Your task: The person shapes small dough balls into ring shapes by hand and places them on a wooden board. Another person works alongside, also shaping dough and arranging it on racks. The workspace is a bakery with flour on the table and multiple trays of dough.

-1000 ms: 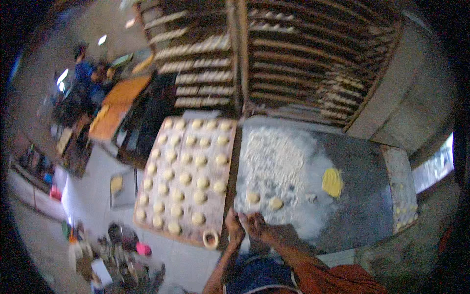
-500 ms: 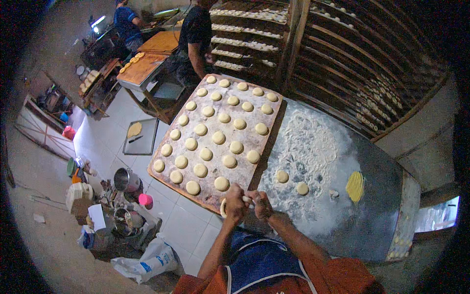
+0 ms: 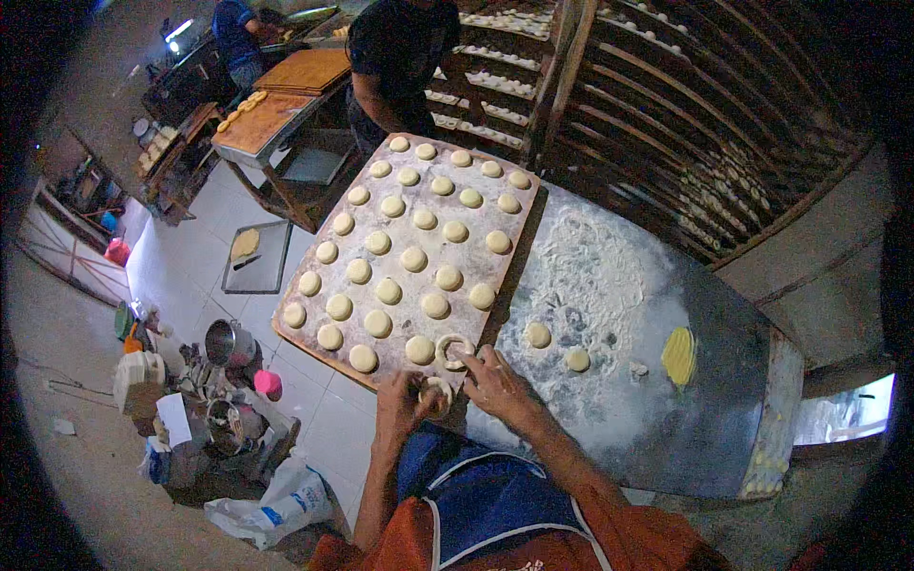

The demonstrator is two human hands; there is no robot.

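Note:
A pale dough ring [image 3: 443, 353] lies at the near right corner of the floured board [image 3: 416, 311], next to the last dough round [image 3: 420, 350]. My right hand [image 3: 502, 387] has its fingertips on that ring, pinched at its right side. Just nearer to me, my left hand [image 3: 398, 400] grips a second dough ring [image 3: 447, 388] by its left side, at the board's near edge. Rows of flattened dough rounds cover the rest of the board.
Right of the board, a dark table [image 3: 719, 409] carries scattered flour [image 3: 590, 257], two dough rounds and a yellow dough piece [image 3: 679, 357]. A person [image 3: 395, 57] stands at the board's far end, before wooden racks [image 3: 657, 124]. Pots and a white sack [image 3: 276, 509] sit on the floor at left.
My hands have moved apart and left from close together at the board's near right corner. One dough ring now rests on the board under my right hand. The person beyond has shifted right.

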